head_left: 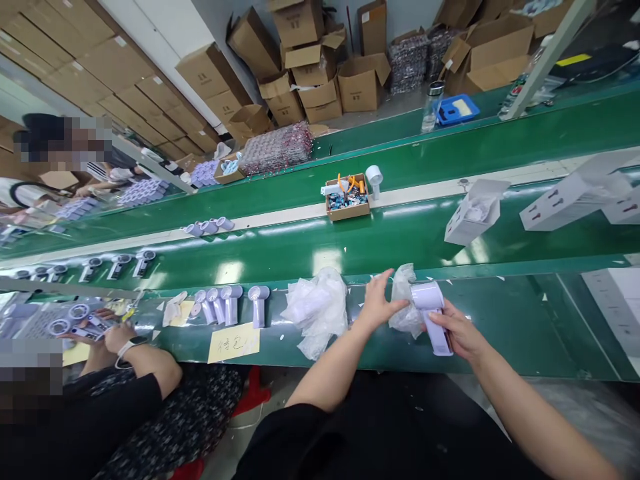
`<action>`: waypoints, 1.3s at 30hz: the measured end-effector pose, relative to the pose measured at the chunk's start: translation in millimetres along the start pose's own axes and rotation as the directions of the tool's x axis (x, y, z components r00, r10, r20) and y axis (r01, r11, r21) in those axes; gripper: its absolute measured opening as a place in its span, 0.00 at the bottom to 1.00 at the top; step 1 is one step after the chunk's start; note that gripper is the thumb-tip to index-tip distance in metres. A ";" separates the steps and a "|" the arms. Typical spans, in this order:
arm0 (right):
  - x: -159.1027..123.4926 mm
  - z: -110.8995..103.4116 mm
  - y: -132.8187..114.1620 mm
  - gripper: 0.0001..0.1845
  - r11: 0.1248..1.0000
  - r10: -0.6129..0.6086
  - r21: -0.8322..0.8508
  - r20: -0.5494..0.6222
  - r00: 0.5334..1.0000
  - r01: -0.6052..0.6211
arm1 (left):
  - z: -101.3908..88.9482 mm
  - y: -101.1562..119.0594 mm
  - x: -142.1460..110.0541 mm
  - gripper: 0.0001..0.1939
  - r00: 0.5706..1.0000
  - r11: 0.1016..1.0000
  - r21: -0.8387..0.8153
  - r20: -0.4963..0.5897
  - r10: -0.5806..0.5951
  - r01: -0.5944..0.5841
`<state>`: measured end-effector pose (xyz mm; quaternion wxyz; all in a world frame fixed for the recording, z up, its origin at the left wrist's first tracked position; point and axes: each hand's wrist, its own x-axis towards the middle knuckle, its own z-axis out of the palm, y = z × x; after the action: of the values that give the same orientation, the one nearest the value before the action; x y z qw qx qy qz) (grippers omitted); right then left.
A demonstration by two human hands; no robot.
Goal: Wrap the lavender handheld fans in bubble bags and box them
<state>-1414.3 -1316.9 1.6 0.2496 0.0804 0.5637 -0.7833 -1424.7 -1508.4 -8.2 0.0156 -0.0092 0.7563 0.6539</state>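
Note:
My right hand (460,331) grips a lavender handheld fan (439,333) by its handle, with the round head pointing up and to the left. A crumpled clear plastic bag (404,287) lies against the left side of the fan head. Close to that bag, my left hand (377,303) has its thumb and fingers spread, and its thumb overlaps the bag's edge in view. Left of my hands rests a pile of clear plastic bags (325,313), with something lavender showing through. Several lavender fans (258,307) stand in a row farther left.
A yellow paper (233,343) with handwriting lies near the front edge. Beyond runs a green conveyor (280,250) with open white boxes (473,212) at right. A small carton (349,212) of parts sits on the middle strip. At left, a co-worker's hands (120,337) handle fans.

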 end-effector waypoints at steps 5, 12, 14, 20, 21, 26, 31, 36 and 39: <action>-15.3 -29.7 -13.8 0.24 1.000 -0.022 0.009 -0.002 1.000 0.022 | -8.8 4.7 27.3 0.05 0.990 0.988 -0.087 0.079 -0.120 0.127; -38.0 -65.2 -33.3 0.25 0.998 -0.044 -0.036 0.019 0.999 0.045 | 18.3 30.6 30.4 0.22 0.913 0.888 -0.332 0.360 -0.192 0.317; -43.4 -68.9 -39.1 0.25 0.996 -0.048 -0.068 0.057 0.997 0.052 | 26.1 35.5 35.4 0.18 0.892 0.928 -0.211 0.403 -0.205 0.308; -58.0 -90.7 -40.0 0.25 0.995 -0.055 0.077 -0.075 0.996 0.061 | 30.2 28.1 61.1 0.15 0.930 0.826 -0.445 0.281 -0.238 0.346; -59.1 -93.4 -36.6 0.25 0.991 -0.048 0.119 -0.082 0.995 0.058 | 32.8 24.8 65.7 0.15 0.927 0.822 -0.452 0.300 -0.226 0.347; -50.8 -95.7 -12.1 0.20 0.987 -0.058 0.143 -0.145 0.988 0.079 | 59.2 10.8 81.2 0.18 0.981 0.994 0.007 0.159 -0.112 0.112; -41.7 -108.6 4.1 0.26 0.980 -0.170 0.060 -0.227 0.959 0.188 | 82.2 13.7 78.8 0.18 0.984 0.910 0.383 -0.017 0.179 -0.159; -45.5 -124.7 -0.6 0.29 0.990 -0.139 -0.008 -0.109 0.984 0.139 | 115.3 17.9 75.2 0.19 0.737 0.847 0.208 0.617 0.275 -0.490; -44.5 -130.1 -7.7 0.29 0.992 -0.127 0.011 -0.090 0.988 0.128 | 126.1 16.5 72.4 0.18 0.701 0.862 0.197 0.677 0.226 -0.468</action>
<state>-1399.8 -1181.6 -19.5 0.1729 0.0812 0.5717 -0.7979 -1496.2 -1380.8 -12.7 0.1446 0.3592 0.7983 0.4613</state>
